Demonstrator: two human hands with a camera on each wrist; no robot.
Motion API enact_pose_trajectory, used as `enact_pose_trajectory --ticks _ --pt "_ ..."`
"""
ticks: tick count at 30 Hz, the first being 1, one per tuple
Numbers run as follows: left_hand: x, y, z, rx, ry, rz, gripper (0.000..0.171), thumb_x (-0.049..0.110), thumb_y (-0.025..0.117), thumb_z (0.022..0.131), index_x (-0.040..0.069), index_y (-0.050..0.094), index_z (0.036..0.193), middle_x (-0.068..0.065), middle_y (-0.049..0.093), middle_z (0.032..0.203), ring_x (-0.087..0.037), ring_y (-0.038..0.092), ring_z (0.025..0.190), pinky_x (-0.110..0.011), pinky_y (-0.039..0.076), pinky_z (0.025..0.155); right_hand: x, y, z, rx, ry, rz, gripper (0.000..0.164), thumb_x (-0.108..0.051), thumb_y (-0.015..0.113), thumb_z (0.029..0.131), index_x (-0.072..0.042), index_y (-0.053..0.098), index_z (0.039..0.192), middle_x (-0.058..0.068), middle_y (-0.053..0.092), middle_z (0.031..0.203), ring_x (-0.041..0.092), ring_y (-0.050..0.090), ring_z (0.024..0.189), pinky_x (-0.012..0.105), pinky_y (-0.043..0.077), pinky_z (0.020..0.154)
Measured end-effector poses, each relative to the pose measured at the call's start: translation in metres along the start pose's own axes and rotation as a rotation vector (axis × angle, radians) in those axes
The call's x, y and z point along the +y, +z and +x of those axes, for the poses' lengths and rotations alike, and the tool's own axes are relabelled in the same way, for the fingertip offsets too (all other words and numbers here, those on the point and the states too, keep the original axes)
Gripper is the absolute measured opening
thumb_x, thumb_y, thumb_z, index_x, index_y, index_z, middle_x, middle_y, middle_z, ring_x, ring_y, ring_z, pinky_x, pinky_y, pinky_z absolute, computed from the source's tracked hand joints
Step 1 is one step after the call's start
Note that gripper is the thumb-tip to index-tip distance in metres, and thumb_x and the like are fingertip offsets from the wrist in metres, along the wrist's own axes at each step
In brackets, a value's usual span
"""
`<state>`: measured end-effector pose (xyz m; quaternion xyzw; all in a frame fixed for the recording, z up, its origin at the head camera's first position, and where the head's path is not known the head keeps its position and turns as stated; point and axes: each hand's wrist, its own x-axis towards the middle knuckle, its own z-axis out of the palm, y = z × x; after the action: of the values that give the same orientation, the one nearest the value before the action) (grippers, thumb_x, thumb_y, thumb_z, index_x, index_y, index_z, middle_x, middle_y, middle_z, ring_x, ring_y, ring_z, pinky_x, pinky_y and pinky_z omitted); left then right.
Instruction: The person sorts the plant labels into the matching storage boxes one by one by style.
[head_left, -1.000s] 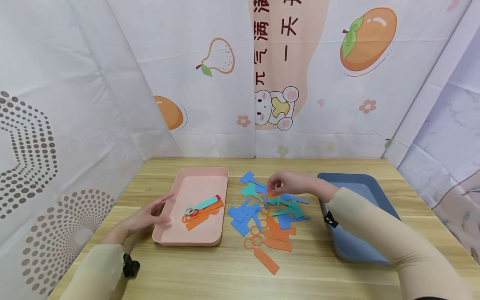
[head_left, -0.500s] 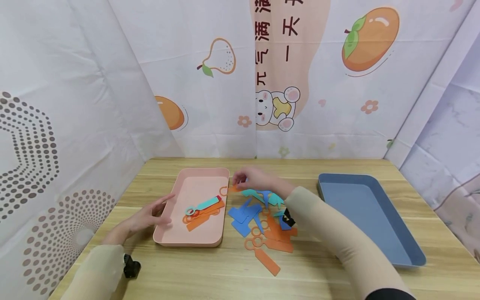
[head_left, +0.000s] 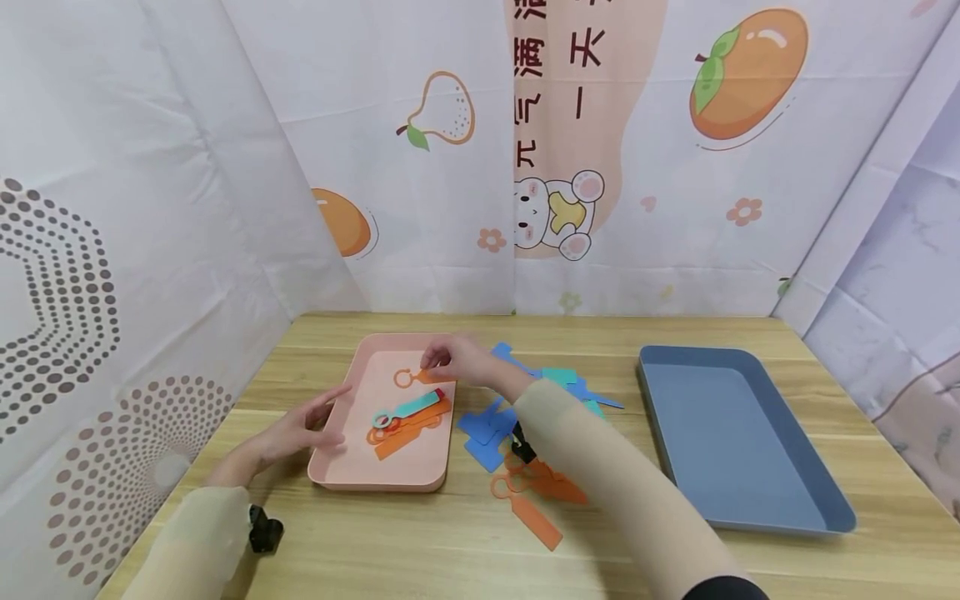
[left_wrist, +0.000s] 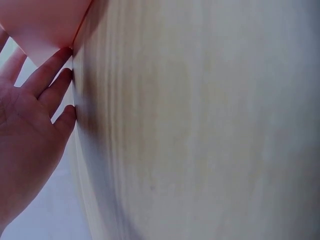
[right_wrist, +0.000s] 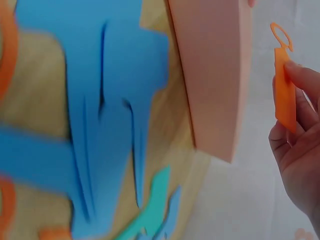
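Note:
My right hand (head_left: 463, 362) pinches an orange tag with a ring at one end (right_wrist: 285, 95) between thumb and fingers, above the far right part of the pink tray (head_left: 386, 471). The tag's ring points left. Inside the tray lie a turquoise ring-ended tag with a red end (head_left: 418, 405) and several orange ring-ended tags (head_left: 396, 443). At the tray's left side, my left hand (head_left: 288, 435) has its fingers spread, with fingertips against the tray and thumb over its rim. The left wrist view shows those fingers (left_wrist: 47, 75) extended beside the pink wall.
Right of the pink tray lies a pile of blue T-shaped tags (head_left: 487, 427), turquoise ones (head_left: 559, 377) and orange ring-ended tags (head_left: 536, 518), partly hidden by my right sleeve. A blue-grey tray (head_left: 742, 442) stands at the right. A printed curtain (head_left: 450, 208) hangs behind the table.
My right hand has moved left from the pile to over the pink tray, carrying the orange ring-ended tag. My left hand has stayed at the tray's left side.

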<state>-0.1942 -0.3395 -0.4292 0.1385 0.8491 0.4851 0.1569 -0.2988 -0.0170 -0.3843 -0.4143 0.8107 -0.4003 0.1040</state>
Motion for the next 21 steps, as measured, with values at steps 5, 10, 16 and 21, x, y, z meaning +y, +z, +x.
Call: enact_pose_trajectory --ticks 5,10,16,21 --pt "0.0 0.0 0.001 0.005 -0.015 -0.003 0.085 0.016 0.073 0.088 0.011 0.021 0.156 -0.025 0.026 0.154 -0.04 0.024 0.14 -0.017 0.029 0.1 -0.002 0.018 0.005 -0.016 -0.004 0.034 0.007 -0.002 0.069 0.089 -0.003 0.071 0.096 0.003 0.068 0.09 0.01 0.063 0.083 0.019 0.05 0.075" --pt "0.001 0.0 0.0 0.005 -0.005 -0.005 0.086 0.015 0.073 0.088 0.011 0.022 0.156 -0.026 0.025 0.153 -0.041 0.023 0.139 -0.013 0.029 0.097 -0.008 0.034 0.006 -0.051 0.059 0.098 0.006 -0.003 0.068 0.09 -0.004 0.07 0.096 0.0 0.068 0.088 0.007 0.06 0.081 0.019 0.049 0.073" --pt "0.002 0.0 -0.001 -0.004 0.009 0.002 0.085 0.015 0.073 0.088 0.01 0.021 0.155 -0.028 0.025 0.153 -0.042 0.024 0.139 -0.016 0.03 0.099 -0.009 0.051 0.008 -0.059 0.066 0.059 0.006 -0.001 0.07 0.088 -0.006 0.071 0.091 -0.004 0.066 0.08 0.004 0.06 0.075 0.017 0.048 0.073" --pt "0.001 0.0 0.0 -0.003 0.001 0.011 0.085 0.015 0.073 0.088 0.01 0.021 0.155 -0.028 0.026 0.152 -0.042 0.026 0.138 -0.037 0.028 0.108 -0.007 0.06 0.009 -0.063 0.12 0.078 0.007 -0.002 0.073 0.086 -0.008 0.07 0.087 -0.006 0.066 0.075 0.004 0.059 0.071 0.017 0.047 0.067"
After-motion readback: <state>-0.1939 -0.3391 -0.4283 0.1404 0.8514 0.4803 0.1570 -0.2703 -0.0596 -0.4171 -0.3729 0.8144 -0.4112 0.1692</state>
